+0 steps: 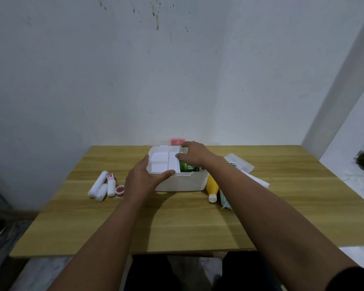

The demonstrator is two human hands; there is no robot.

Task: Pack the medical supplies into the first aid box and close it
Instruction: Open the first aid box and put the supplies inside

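Note:
A white first aid box (pixel 183 182) stands open at the far middle of the wooden table. A white divided inner tray (pixel 161 162) sits over its left part, and a green package (pixel 187 168) shows inside on the right. My left hand (pixel 144 178) grips the tray's near left edge, thumb along the front rim. My right hand (pixel 194 154) holds the tray's far right corner. White bandage rolls (pixel 101 185) and a small red-capped tin (pixel 120 191) lie to the left. To the right lie a yellow bottle (pixel 212 186) and a teal mask pack (pixel 225 199).
A clear plastic lid (pixel 239 162) and white paper (pixel 259 181) lie right of the box, partly behind my right forearm. A red piece (pixel 177 142) shows behind the box against the wall. The table's near half is bare wood (pixel 177 227).

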